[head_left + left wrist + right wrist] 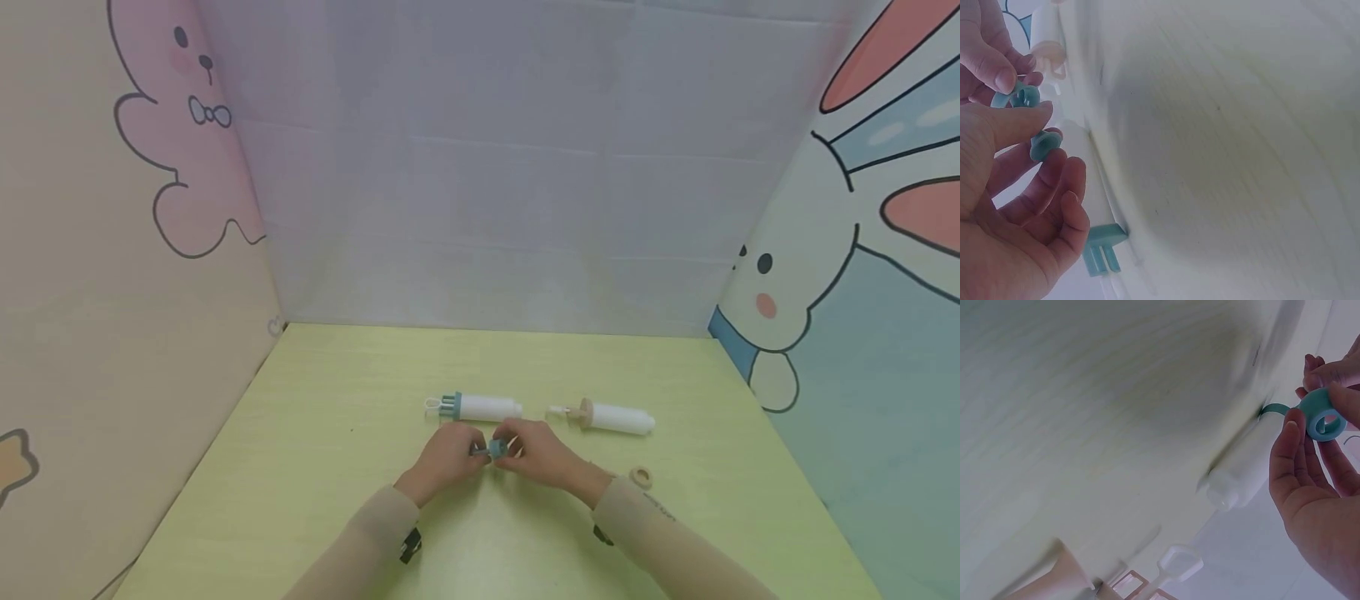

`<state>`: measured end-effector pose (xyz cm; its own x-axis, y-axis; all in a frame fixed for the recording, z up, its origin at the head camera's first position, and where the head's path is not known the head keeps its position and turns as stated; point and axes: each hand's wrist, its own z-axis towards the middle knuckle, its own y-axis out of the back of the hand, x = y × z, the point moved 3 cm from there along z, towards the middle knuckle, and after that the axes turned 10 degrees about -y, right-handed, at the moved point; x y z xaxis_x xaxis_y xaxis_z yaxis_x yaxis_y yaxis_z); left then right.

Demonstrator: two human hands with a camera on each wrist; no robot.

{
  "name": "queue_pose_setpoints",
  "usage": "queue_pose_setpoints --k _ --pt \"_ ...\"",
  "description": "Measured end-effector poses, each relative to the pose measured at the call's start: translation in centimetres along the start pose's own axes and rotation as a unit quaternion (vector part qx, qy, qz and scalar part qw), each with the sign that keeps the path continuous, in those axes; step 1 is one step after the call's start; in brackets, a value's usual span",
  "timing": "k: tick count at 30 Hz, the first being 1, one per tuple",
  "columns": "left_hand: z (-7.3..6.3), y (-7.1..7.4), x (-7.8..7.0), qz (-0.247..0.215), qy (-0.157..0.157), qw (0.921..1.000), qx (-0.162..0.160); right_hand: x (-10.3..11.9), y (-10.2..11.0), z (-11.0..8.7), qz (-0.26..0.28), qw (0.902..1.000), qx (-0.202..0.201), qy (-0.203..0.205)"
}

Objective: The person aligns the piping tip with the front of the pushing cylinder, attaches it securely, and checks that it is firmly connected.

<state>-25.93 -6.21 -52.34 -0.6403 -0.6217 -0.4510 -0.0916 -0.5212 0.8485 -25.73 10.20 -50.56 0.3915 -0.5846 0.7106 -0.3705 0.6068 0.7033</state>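
Note:
In the head view my left hand [450, 450] and right hand [542, 454] meet over the table, with small teal parts between their fingers. My right hand [1316, 506] pinches a teal ring-shaped cap [1327, 425] between thumb and fingers. With thumb and fingertips, my left hand [1019, 194] holds a teal piece with a rounded end [1046, 145], close against the cap. Fingers hide whether the two parts are joined. Just beyond the hands lies a white tube [487, 407] with a slotted teal collar [450, 406] and a white loop at its left end.
A second white tube [621, 418] with a beige collar [584, 413] lies to the right. Near my right wrist is a beige ring [641, 477]; another beige part is mostly hidden by that wrist. Printed walls border the pale yellow table [337, 367].

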Motion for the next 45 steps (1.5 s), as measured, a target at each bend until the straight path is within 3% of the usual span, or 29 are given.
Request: queue_pose_setpoints --k 5,10,18,26,37,45 --pt "0.3 0.3 -0.5 0.005 -0.003 1.0000 0.006 0.0 0.0 -0.1 -0.007 1.0000 -0.003 0.000" --pt "0.4 0.5 -1.0 0.003 -0.020 0.9998 -0.008 0.1 0.1 -0.3 -0.014 0.9999 -0.007 -0.001" --pt "0.6 0.3 -1.4 -0.050 -0.030 0.9979 -0.030 0.0 0.5 -0.4 -0.015 0.9996 -0.019 -0.014" --pt "1.0 0.2 -1.8 -0.104 -0.035 0.9929 -0.045 -0.6 0.8 -0.5 0.026 0.9985 -0.035 -0.034" --pt "0.9 -0.5 -1.8 -0.159 0.006 0.9849 -0.068 -1.3 1.0 -0.5 0.050 0.9965 -0.035 -0.057" --pt "0.9 -0.8 -1.4 -0.139 0.010 0.9848 -0.103 -1.2 1.2 -0.3 0.038 0.9968 -0.044 -0.054"
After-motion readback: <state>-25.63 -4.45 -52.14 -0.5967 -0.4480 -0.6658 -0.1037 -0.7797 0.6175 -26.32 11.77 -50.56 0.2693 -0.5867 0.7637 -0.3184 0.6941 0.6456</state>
